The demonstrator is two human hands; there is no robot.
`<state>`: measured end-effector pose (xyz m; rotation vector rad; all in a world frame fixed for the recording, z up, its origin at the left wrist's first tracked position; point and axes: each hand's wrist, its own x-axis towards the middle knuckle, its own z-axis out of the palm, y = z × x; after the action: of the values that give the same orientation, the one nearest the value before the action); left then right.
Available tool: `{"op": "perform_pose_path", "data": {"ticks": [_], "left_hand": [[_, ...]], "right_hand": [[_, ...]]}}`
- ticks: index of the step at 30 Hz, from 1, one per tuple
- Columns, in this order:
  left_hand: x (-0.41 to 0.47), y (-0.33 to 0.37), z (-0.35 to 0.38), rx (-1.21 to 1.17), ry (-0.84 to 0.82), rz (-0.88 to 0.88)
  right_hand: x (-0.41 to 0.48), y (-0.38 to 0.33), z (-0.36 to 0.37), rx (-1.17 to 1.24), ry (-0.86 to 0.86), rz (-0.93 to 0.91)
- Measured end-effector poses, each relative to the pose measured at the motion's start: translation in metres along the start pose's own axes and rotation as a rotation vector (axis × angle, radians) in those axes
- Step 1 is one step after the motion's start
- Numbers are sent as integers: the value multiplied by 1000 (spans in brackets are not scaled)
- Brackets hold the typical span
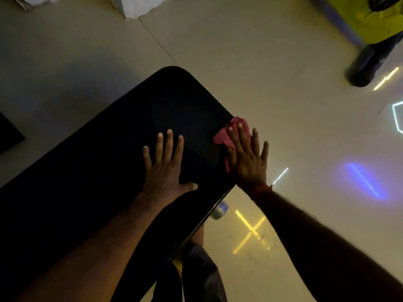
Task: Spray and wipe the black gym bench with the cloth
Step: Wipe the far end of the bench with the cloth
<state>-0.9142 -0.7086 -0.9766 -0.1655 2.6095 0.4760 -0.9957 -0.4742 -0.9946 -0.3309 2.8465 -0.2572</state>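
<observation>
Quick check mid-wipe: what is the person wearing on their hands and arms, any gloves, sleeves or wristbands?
No gloves: both the left hand and the right hand are bare, and both forearms are uncovered as far as the frame shows, with no sleeves in view. A thin orange-red thread sits at the right wrist. No rings or watch show, though the light is dim.

pink cloth (226, 136) at black bench (104, 162) edge

Glossy pale floor (261, 62), yellow cross reflection (250, 232), blue glow (364, 182), yellow-black equipment (375, 22)
</observation>
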Motion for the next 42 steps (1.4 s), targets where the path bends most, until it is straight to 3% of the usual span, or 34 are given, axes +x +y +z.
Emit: {"op": "perform_pose_path", "data": {"ticks": [3,8,13,18,20,23,26,28,32,33,36,37,38,41,42], "left_hand": [[-5,0,3,-10,24,9],[-14,3,7,10,-4,13],[-25,4,13,24,3,19],[-35,2,16,24,-5,40],[-39,-1,18,26,2,54],[-45,-8,22,19,24,71],[-54,-12,24,-4,29,67],[-59,-15,24,-7,18,64],[-68,-25,26,-14,18,41],[-70,-28,27,-23,27,20],[-77,-35,27,-39,43,-58],[-78,-39,27,-42,49,-86],[-80,-44,25,-48,58,-117],[-79,-63,22,-79,109,-166],[-80,-69,21,-96,131,-177]], "right_hand": [[-8,-21,7,159,30,234],[-48,-14,11,126,-59,51],[-50,-47,21,324,84,346],[-78,-33,28,27,-13,93],[-55,-22,19,-51,30,139],[-58,-47,25,45,91,172],[-100,-59,39,-30,22,-210],[-85,-43,34,-111,-30,-345],[-57,-68,37,-27,60,-15],[-66,-79,42,-33,59,-56],[-87,-80,44,-157,-47,-489],[-74,-73,37,-188,-65,-553],[-56,-73,32,-196,-58,-529],[-16,-109,29,-63,28,-144],[-20,-126,35,-36,43,-106]]}}
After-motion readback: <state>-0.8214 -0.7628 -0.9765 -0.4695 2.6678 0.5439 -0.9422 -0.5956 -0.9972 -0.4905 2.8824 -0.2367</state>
